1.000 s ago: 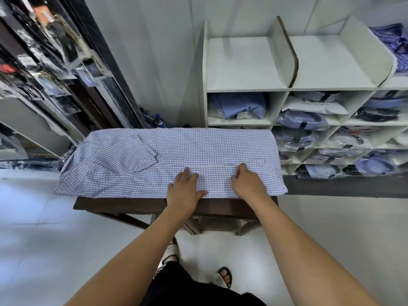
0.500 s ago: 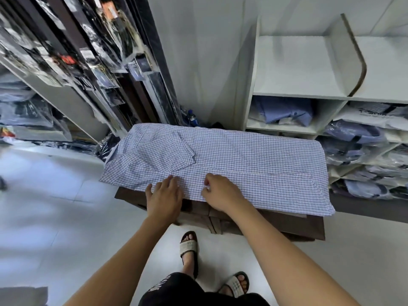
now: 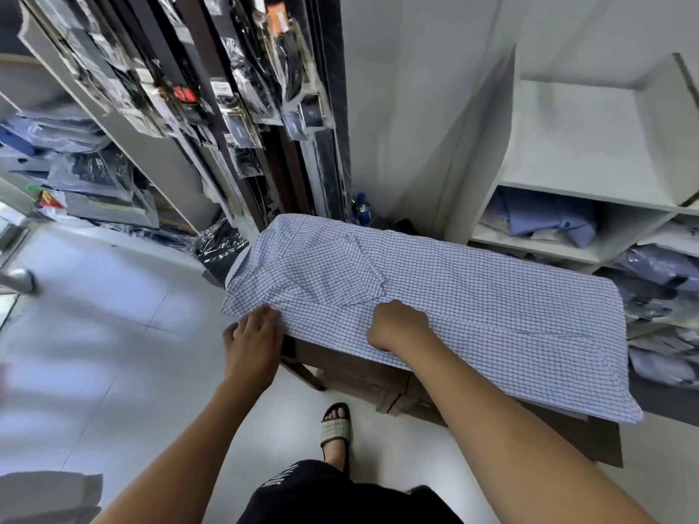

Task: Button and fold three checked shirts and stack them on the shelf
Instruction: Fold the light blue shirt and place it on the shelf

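White tiled floor (image 3: 113, 334) lies open left of dark wooden surface (image 3: 351, 368). Checked shirt (image 3: 472, 308) spread flat across surface; its near hem overhangs front edge, right end droops past right edge. We see left hand (image 3: 253, 346) at shirt's near-left corner, fingers fairly straight, tips touching cloth edge: grip open. Right hand (image 3: 397, 325) on shirt beside folded sleeve, fingers curled under; whether they pinch cloth, we cannot tell. White shelf (image 3: 567, 145) stands behind shirt's right end; hanging packaged goods (image 3: 234, 107) crowd behind its left end.
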